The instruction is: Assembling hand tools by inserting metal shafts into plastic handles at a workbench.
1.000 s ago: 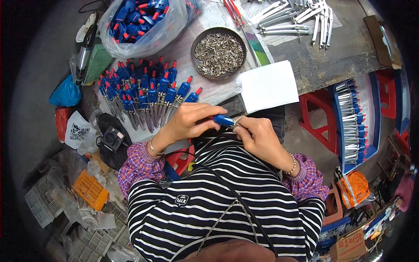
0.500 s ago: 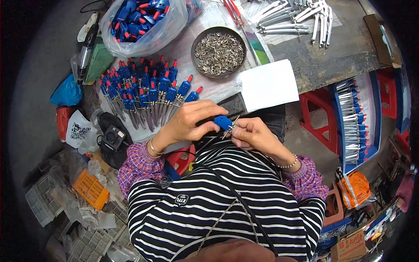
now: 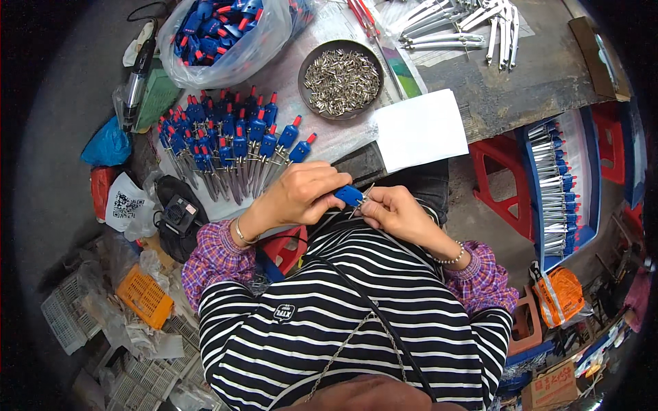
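Observation:
Both hands meet in front of my striped top, over my lap. Between them is a small blue plastic handle (image 3: 349, 195) with thin metal pins crossing at its right end. My left hand (image 3: 307, 192) pinches the blue end between thumb and fingertips. At the pinned end, the fingers of my right hand (image 3: 396, 211) are closed on the metal part, mostly hidden behind them. Just beyond my left hand, several blue handles (image 3: 240, 145) with red tips and metal rods stand packed together on the table.
A dark bowl of small metal pins (image 3: 341, 79) sits mid-table beside a white sheet (image 3: 421, 130). Behind are a clear bag of blue parts (image 3: 229, 72) and silver metal arms (image 3: 445, 41). A blue bin (image 3: 534, 198) of similar pieces and a red stool (image 3: 504, 181) stand right.
The blue handle has tilted slightly and shifted a little down between my hands. My left hand has moved slightly down; both hands keep their hold.

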`<act>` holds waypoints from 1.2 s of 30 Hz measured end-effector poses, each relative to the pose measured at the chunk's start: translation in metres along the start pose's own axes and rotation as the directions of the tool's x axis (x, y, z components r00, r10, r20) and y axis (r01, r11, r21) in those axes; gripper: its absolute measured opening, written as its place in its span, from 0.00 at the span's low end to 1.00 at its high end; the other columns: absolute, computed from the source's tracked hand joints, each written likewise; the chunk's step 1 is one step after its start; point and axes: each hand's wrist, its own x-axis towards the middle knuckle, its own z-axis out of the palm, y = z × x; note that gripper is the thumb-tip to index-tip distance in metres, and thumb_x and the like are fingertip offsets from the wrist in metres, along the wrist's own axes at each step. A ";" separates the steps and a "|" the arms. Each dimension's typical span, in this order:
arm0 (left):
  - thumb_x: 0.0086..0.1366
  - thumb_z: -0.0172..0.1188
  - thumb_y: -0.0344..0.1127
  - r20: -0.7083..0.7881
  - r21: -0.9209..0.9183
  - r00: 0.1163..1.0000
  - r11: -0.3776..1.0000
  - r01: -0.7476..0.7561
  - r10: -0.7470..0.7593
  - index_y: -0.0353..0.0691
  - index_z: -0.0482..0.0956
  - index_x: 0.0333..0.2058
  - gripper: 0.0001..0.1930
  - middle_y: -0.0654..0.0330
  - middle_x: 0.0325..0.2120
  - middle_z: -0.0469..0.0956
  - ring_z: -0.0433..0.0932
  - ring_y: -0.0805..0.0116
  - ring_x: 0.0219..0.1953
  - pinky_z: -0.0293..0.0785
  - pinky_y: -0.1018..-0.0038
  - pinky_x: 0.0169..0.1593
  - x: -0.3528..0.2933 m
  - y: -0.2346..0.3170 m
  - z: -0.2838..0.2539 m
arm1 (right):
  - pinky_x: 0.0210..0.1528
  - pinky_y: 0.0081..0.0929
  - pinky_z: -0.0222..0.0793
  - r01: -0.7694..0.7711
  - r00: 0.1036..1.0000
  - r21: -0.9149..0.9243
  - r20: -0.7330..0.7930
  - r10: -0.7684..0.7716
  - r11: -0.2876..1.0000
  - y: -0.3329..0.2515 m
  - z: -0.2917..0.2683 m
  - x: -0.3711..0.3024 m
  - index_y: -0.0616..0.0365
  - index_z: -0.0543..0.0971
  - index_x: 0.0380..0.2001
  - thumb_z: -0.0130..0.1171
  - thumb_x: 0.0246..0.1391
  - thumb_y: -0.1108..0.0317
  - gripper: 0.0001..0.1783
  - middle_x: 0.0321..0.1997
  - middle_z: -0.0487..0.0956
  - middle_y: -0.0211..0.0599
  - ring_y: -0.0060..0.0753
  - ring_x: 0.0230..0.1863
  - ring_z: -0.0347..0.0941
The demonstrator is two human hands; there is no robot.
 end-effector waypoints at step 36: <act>0.46 0.64 0.33 0.035 -0.065 0.999 0.998 -0.016 0.019 0.30 0.77 0.35 0.17 0.53 0.18 0.73 0.74 0.56 0.20 0.69 0.68 0.24 -0.005 0.003 0.007 | 0.20 0.31 0.59 0.119 0.992 -0.227 0.067 -0.107 0.967 -0.004 -0.010 0.001 0.67 0.75 0.22 0.57 0.50 0.68 0.11 0.13 0.69 0.46 0.29 0.13 0.62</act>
